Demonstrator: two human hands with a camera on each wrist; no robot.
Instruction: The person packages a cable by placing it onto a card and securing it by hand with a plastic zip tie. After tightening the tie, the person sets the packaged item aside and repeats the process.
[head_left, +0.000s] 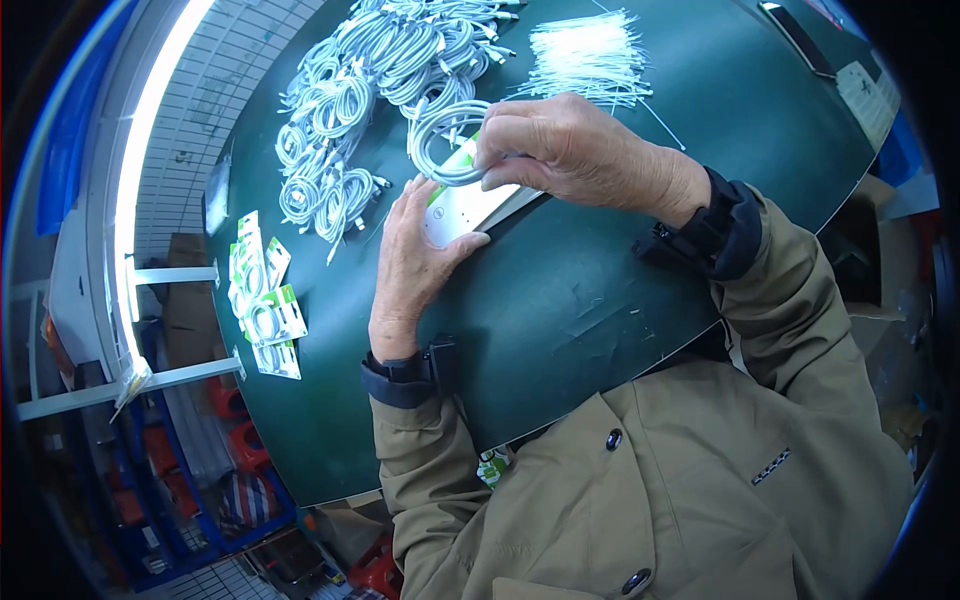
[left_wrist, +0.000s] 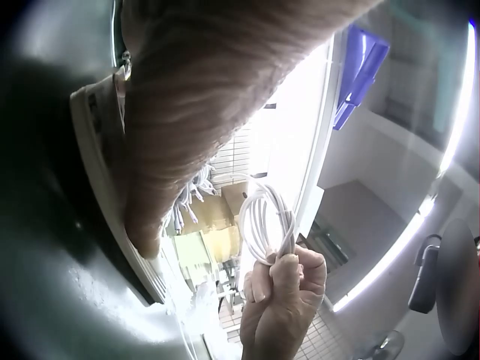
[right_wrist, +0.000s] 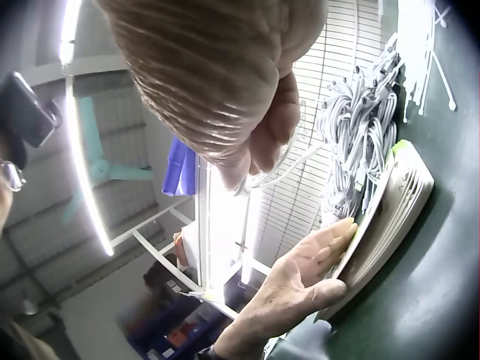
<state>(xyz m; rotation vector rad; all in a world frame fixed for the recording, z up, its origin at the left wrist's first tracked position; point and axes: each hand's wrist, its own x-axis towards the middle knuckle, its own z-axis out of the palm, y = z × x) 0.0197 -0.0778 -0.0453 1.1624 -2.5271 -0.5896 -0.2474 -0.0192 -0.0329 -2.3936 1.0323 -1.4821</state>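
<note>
My right hand (head_left: pixel 575 150) pinches a coiled light-grey cable (head_left: pixel 421 150) between thumb and fingers, raised above a stack of white-and-green packaging cards (head_left: pixel 452 216). In the left wrist view the looped cable (left_wrist: pixel 259 225) stands up from the right hand's fingertips (left_wrist: pixel 286 266). Against the near left side of the card stack lies my left hand (head_left: pixel 405 262), its fingers extended and its thumb spread along the edge. The right wrist view shows the layered cards (right_wrist: pixel 391 217) side-on, with the left hand (right_wrist: pixel 289 285) touching them.
A large heap of coiled cables (head_left: pixel 370 70) lies at the back of the green table (head_left: pixel 560 310). White cable ties (head_left: pixel 588 58) are piled to its right. Several carded cables (head_left: pixel 262 300) lie along the left edge. A phone (head_left: pixel 797 40) sits far right.
</note>
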